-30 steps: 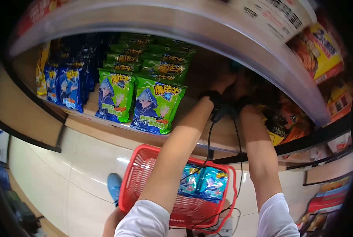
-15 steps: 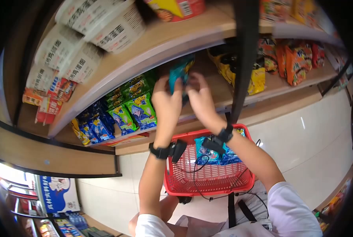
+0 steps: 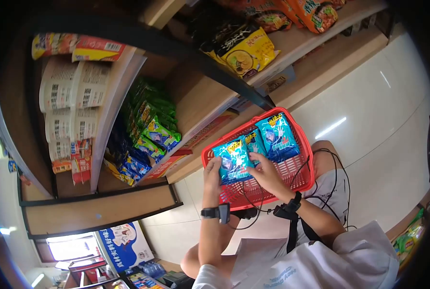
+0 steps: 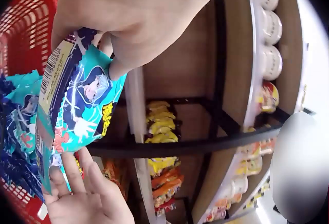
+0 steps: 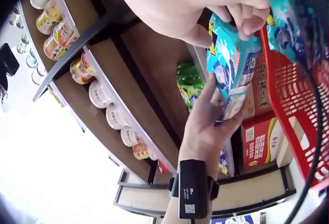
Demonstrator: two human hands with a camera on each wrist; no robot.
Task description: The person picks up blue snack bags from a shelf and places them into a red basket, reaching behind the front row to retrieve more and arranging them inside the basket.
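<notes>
A glossy teal snack packet [image 3: 232, 163] with a printed hooded figure is held by both hands over the red shopping basket. My left hand [image 3: 212, 176] grips one side edge, its thumb on the front, as the left wrist view shows at the packet's upper end [image 4: 85, 98]. On the opposite side, my right hand [image 3: 269, 177] holds the edge between thumb and fingers. The right wrist view has this packet [image 5: 230, 54] edge-on between the two hands. Inside the basket [image 3: 305, 173] lie similar teal packets [image 3: 278, 137], partly covered by the held one.
Shelves beside the basket hold green snack packets [image 3: 162, 134], yellow noodle packs [image 3: 248, 52] and white tubs [image 3: 58, 91]. A black shelf post [image 3: 234, 86] stands close behind the basket. Black cables [image 3: 342, 183] run from the wrists across the lap.
Both hands came out of the shelf with a teal packet and carried it over the basket. The head view has turned, with the basket now nearer the middle.
</notes>
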